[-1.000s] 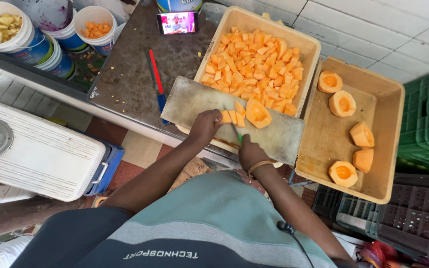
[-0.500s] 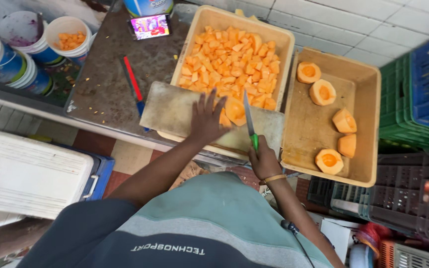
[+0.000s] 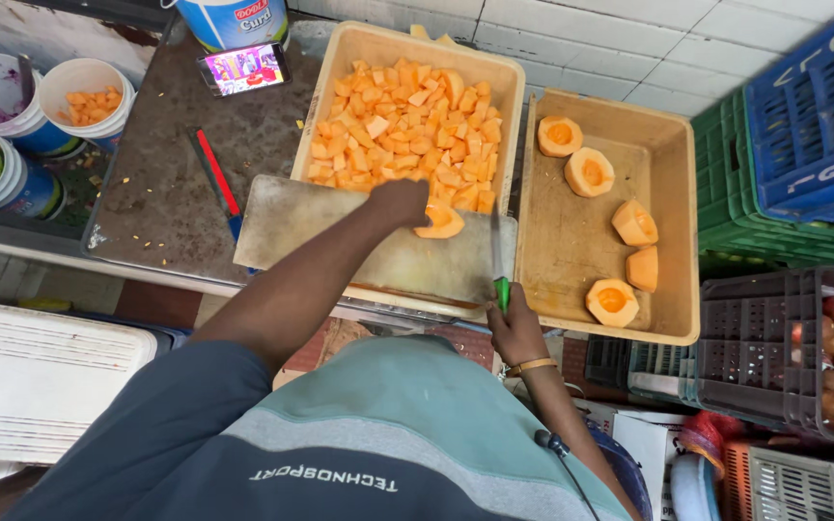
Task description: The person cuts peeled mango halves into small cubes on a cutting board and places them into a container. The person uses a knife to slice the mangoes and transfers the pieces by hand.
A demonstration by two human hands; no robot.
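My left hand (image 3: pixel 400 204) reaches across the grey cutting board (image 3: pixel 320 232) and rests beside a remaining orange melon slice (image 3: pixel 441 221), fingers curled at the edge of the tan tray (image 3: pixel 359 58) full of orange cubes. My right hand (image 3: pixel 514 328) grips a green-handled knife (image 3: pixel 497 260), blade pointing away along the board's right edge. A second tan tray (image 3: pixel 571 251) to the right holds several peeled melon pieces (image 3: pixel 589 174).
White tubs (image 3: pixel 84 96) with orange bits stand at the far left. A phone (image 3: pixel 241 68) and a red-handled tool (image 3: pixel 216 174) lie on the dark counter. Blue and green crates (image 3: pixel 803 145) stack at right; a grey crate (image 3: pixel 774 347) holds onions. A white box (image 3: pixel 31 376) sits lower left.
The cut cubes that lay on the board are gone from it and my left hand has moved forward to the tray's edge. The knife has shifted right, off the slice.
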